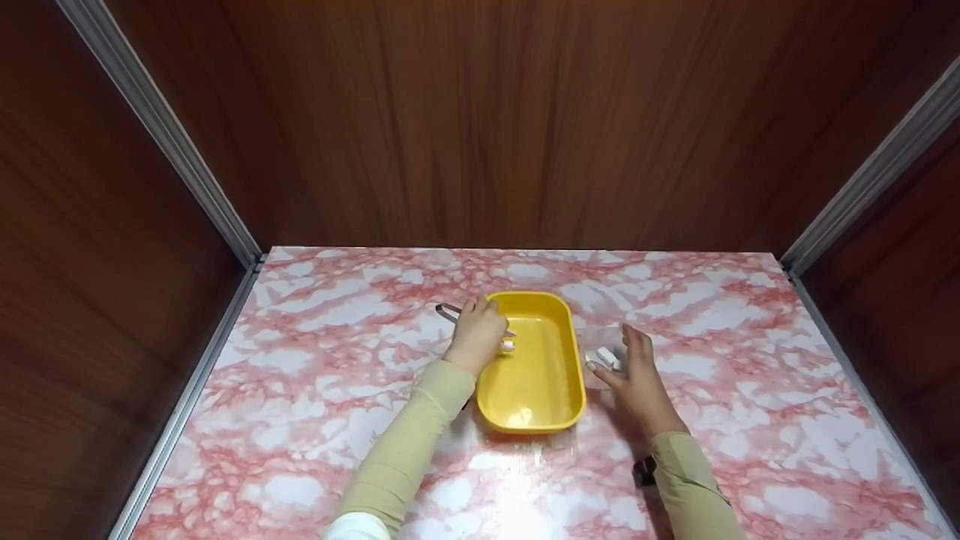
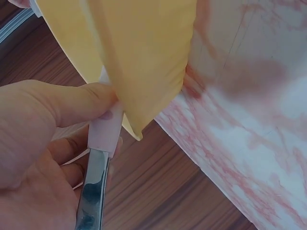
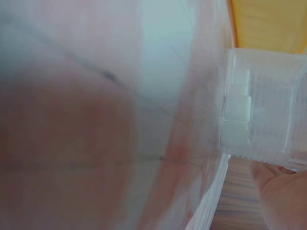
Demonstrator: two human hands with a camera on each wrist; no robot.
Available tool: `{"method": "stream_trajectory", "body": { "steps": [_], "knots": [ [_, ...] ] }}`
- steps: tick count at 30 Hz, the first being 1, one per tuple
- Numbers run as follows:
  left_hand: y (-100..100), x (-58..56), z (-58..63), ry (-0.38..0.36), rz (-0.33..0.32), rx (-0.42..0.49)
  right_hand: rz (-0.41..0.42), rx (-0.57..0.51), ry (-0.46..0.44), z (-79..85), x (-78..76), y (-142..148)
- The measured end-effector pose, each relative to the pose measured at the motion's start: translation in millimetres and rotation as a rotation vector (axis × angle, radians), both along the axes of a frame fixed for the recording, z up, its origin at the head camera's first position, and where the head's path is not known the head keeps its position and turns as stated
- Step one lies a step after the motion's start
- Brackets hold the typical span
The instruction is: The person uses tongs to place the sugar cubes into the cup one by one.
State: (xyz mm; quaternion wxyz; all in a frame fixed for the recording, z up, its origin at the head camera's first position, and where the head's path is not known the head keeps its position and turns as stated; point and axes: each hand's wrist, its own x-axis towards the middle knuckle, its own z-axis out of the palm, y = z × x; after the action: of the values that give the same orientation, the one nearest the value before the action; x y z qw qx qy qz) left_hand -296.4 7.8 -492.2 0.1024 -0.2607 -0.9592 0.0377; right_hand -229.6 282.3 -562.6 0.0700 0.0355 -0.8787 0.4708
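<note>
My left hand (image 1: pixel 478 335) holds metal tongs (image 2: pixel 93 189) with pale pinkish-white tips over the left rim of a yellow tray (image 1: pixel 534 375). Thumb and fingers pinch the tongs near where the metal meets the pale part. A small white piece (image 1: pixel 508 345) shows at the tips, above the tray floor; the tray wall hides the tip ends in the left wrist view. On the tray's right, my right hand (image 1: pixel 637 375) grips a clear plastic box (image 3: pixel 271 105), thumb and fingers spread around it. White blocks (image 3: pixel 237 108) lie inside, along one wall.
The tray and box stand side by side on a table (image 1: pixel 315 420) with a red-and-white marbled top. Brown wood-look panels (image 1: pixel 480 127) rise at the back and both sides, with metal rails (image 1: pixel 187 390) along the side edges.
</note>
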Motion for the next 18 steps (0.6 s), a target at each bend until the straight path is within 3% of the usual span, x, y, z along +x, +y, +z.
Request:
{"method": "stream_trajectory", "body": {
  "steps": [11, 18],
  "knots": [
    [1.7, -0.3, 1.9, -0.043, 0.008, 0.006, -0.006, 0.045, 0.011, 1.2, 0.6, 0.5],
    [3.3, 0.4, 0.8, -0.033, 0.011, -0.010, -0.008, 0.068, 0.012, 1.9, 0.1, 0.8]
  ]
}}
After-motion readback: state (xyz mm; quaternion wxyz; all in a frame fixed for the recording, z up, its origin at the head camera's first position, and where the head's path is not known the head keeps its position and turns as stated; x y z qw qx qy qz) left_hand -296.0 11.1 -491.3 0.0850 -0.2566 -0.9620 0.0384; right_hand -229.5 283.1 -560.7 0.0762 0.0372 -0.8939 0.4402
